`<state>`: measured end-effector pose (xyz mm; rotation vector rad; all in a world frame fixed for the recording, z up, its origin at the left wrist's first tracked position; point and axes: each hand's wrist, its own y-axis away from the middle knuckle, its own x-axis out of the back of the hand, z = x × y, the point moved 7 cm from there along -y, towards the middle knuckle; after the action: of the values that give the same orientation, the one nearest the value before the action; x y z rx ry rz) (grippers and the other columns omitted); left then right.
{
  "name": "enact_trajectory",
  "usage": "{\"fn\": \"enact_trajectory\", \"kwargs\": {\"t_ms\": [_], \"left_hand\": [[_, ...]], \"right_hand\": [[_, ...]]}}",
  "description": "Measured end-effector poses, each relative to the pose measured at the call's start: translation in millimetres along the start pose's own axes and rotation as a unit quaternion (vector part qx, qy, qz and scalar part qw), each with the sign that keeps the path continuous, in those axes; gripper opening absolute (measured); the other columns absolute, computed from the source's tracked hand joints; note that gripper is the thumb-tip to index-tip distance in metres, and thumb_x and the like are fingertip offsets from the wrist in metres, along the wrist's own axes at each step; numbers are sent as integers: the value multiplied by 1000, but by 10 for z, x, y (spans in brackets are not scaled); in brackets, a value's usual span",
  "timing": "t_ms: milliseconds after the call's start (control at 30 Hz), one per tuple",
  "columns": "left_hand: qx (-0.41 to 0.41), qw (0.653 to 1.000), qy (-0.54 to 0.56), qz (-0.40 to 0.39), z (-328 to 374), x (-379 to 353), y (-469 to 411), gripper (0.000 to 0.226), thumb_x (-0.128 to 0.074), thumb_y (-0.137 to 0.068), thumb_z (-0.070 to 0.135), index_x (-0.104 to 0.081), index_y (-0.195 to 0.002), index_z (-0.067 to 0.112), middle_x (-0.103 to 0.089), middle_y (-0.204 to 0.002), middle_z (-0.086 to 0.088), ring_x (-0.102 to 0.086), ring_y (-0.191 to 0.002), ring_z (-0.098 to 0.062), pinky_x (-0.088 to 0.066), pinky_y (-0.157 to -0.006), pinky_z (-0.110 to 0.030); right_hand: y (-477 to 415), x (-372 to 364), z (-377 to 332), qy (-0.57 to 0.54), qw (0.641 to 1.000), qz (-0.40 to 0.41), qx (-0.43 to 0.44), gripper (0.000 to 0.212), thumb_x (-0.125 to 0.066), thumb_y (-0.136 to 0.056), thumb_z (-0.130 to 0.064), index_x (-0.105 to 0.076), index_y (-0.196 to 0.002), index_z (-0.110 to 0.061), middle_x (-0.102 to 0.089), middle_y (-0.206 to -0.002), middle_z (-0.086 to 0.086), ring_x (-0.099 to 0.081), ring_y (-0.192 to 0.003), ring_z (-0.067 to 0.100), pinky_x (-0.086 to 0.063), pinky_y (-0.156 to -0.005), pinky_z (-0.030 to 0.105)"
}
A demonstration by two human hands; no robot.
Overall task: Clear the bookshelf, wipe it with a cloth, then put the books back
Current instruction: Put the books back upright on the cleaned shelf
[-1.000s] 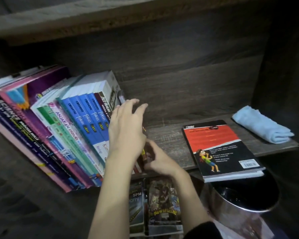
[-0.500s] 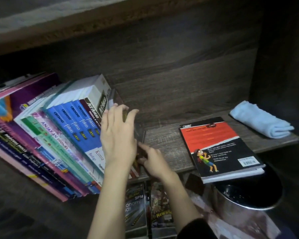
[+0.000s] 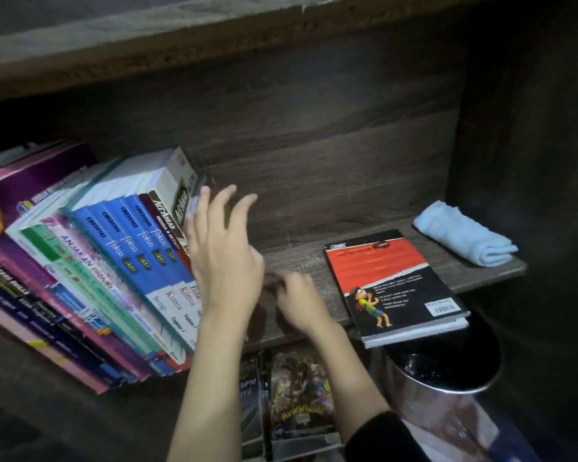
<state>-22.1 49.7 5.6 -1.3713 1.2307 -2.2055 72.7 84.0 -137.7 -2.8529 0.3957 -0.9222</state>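
Loosened since half a second ago: left hand (image 3: 226, 265), fingers spread, against leaning row of books (image 3: 114, 261) on shelf (image 3: 297, 258). Blurred right hand (image 3: 299, 303), grip impossible to tell. Flat near folded cloth (image 3: 464, 235): red book (image 3: 391, 281).

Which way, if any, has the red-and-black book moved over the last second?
No. The red-and-black book lies flat in the same spot beside the blue cloth. Its near end overhangs the front edge of the shelf, as before.
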Motion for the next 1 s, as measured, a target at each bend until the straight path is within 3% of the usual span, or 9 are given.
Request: {"fn": "enact_trajectory", "kwargs": {"t_ms": [67,133,200,267,400,500,700,1000], "left_hand": [[16,994,99,38,67,51,26,56,-48,-73,-14,-60,-121,12,-53,-128,-6,-40,-131,-26,-26,-112,-33],[50,987,150,30,96,-11,77,44,-47,-80,-9,-62,-116,12,-59,-118,-7,-52,-114,-25,-37,-95,-26],[122,978,166,-35,103,-188,175,32,-46,-89,2,-62,-113,14,-61,-112,-8,-57,-103,-26,-39,-83,-27],[196,960,151,-132,144,-411,331,25,-45,-93,11,-62,-110,16,-63,-109,-12,-58,-101,-33,-43,-80,-33],[256,904,109,-324,355,-800,681,30,-40,-97,24,-62,-112,12,-62,-116,-20,-56,-109,-38,-44,-88,-35],[274,870,115,-393,497,-1027,884,40,-37,-99,33,-59,-121,7,-57,-124,-23,-52,-117,-38,-42,-94,-37],[267,859,108,-423,646,-1318,1049,50,-47,-94,47,-57,-114,3,-60,-119,-20,-55,-113,-36,-45,-89,-38],[305,841,154,-419,632,-1469,1046,32,-57,-93,33,-58,-106,4,-60,-114,-17,-56,-107,-34,-42,-80,-35]], "right_hand": [[69,387,-42,12,995,96,16,42,-45,-84,1,-66,-117,-15,-68,-115,11,-61,-108,27,-47,-93,33],[181,774,-52,29,984,174,19,37,-48,-83,3,-68,-112,-9,-67,-115,11,-60,-109,27,-42,-94,31],[313,1091,39,56,971,232,-2,33,-49,-84,3,-69,-109,-6,-67,-113,12,-59,-109,29,-40,-95,32],[447,1322,177,90,961,260,-41,31,-48,-86,0,-68,-110,-5,-66,-114,13,-57,-110,31,-39,-94,34],[637,1596,493,214,932,246,-160,34,-44,-96,-20,-58,-124,-7,-57,-127,12,-48,-119,31,-37,-95,39],[745,1668,729,246,913,204,-253,43,-37,-100,-32,-47,-133,-7,-44,-139,11,-37,-129,29,-34,-101,41],[842,1643,1011,270,893,145,-331,59,-37,-99,-46,-35,-140,-3,-34,-144,13,-30,-133,30,-33,-103,42],[818,1729,951,257,892,177,-326,54,-59,-91,-43,-52,-128,-5,-41,-137,14,-40,-126,32,-38,-98,39]]}}
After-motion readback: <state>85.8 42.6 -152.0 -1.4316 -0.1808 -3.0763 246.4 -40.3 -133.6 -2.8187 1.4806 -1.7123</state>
